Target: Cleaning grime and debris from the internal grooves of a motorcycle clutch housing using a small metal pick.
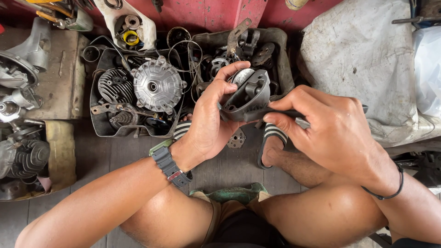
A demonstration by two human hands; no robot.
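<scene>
My left hand (209,121) grips a grey cast metal engine housing (250,96) from its left side, thumb over the top rim, holding it above my knees. My right hand (328,128) is closed around a dark slim tool handle (287,113) whose end meets the housing's lower right edge. A dark wristwatch (169,164) sits on my left wrist, and a thin black band (390,190) circles my right wrist. The tool's tip is hidden behind the housing.
A black tray (98,124) on the floor holds a finned cylinder (115,85) and a round silver hub (156,85). A second bin (285,59) of metal parts lies behind the housing. Engine parts line the left; a dirty white sack (363,55) lies right. A small round plate (236,138) rests between my sandalled feet.
</scene>
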